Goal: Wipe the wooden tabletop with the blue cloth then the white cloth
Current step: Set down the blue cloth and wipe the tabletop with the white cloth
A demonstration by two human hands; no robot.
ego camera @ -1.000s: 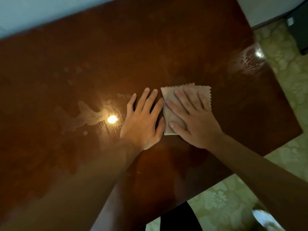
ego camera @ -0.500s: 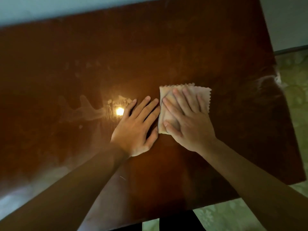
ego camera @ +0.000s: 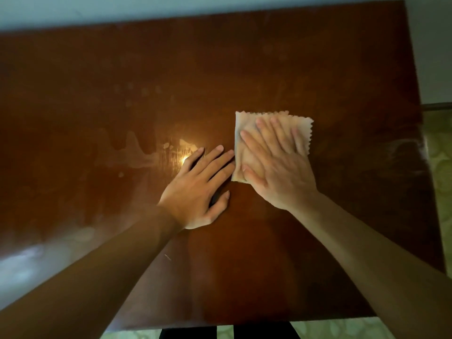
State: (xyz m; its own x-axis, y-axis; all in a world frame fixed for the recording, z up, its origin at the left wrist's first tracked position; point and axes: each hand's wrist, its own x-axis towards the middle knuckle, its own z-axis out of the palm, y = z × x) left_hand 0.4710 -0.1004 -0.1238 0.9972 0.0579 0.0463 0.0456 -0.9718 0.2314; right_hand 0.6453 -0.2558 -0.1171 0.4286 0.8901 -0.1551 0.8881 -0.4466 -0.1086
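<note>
A folded white cloth (ego camera: 303, 128) with a zigzag edge lies flat on the dark wooden tabletop (ego camera: 244, 69), right of the middle. My right hand (ego camera: 276, 165) presses down on it with straight, spread fingers and hides most of it. Just to its left, my left hand (ego camera: 200, 189) rests flat on the bare wood, fingertips almost touching the cloth's left edge. No blue cloth is in view.
A pale wet streak (ego camera: 137, 155) and a bright light reflection (ego camera: 186, 157) mark the wood left of my left hand. The table's right edge (ego camera: 425, 167) borders a patterned green floor (ego camera: 440, 172). A pale wall (ego camera: 97, 8) runs behind the far edge.
The view has swung so the table looks squarer. My right hand and the white cloth have moved slightly away from me. My left hand stays flat beside them.
</note>
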